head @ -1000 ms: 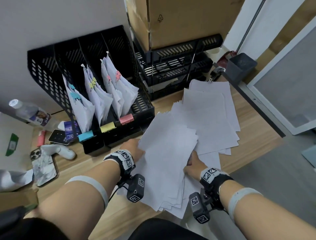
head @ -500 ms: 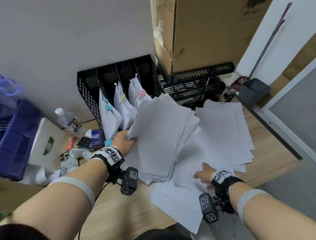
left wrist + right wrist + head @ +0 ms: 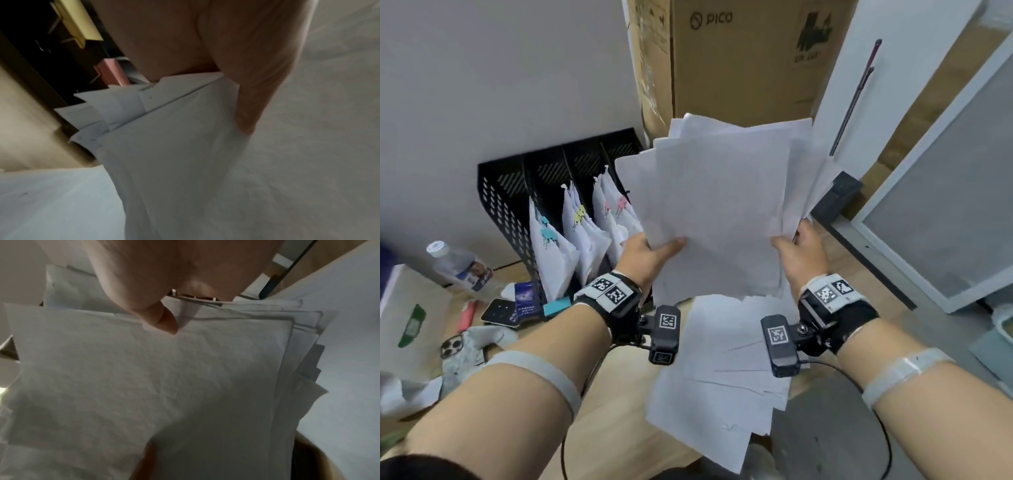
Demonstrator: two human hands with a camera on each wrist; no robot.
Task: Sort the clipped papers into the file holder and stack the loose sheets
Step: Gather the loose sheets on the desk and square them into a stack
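Both hands' fingers hold a raised sheaf of loose sheets [image 3: 726, 205] above the paper-strewn wooden desk [image 3: 613, 411] by a white wall [image 3: 500, 75].

file holder [image 3: 510, 192] right compartment behind held sheets [image 3: 722, 205], hands' fingers hidden behind them

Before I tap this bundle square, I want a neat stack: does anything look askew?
Yes. The held sheets, gripped by the left hand and right hand, are fanned, with corners staggered at top and right. The sheets on the table are also splayed, their near corner overhanging the table edge.
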